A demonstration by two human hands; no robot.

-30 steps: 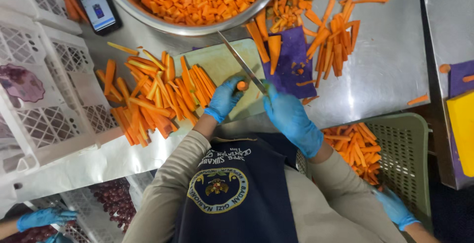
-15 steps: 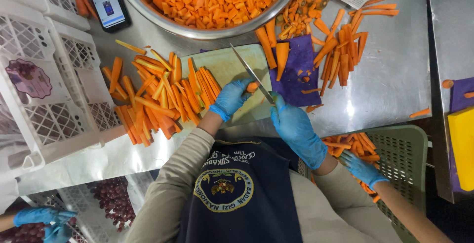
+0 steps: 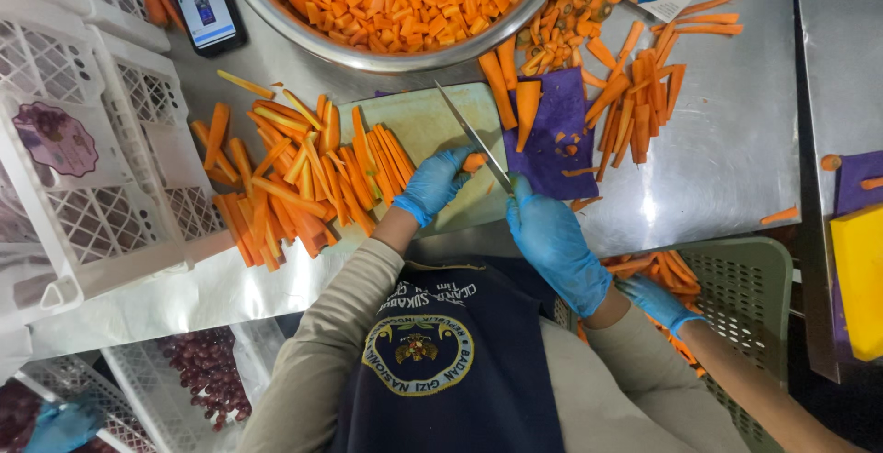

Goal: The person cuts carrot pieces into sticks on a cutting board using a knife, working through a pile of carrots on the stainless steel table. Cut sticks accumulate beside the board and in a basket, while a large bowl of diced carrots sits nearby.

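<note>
left hand (image 3: pixel 432 184) pins a carrot piece (image 3: pixel 474 161) on the pale board (image 3: pixel 423 126), right hand (image 3: pixel 552 237) clenched round the knife (image 3: pixel 474 140), blade tilted over it, carrot sticks (image 3: pixel 294 177) heaped left.

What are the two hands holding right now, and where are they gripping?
The right hand grips a knife by its handle. The left hand pins a carrot piece by its end on the cutting board.

steel table (image 3: pixel 717 168) | white crates (image 3: pixel 83 168) left | green crate (image 3: pixel 745 297) right
</note>
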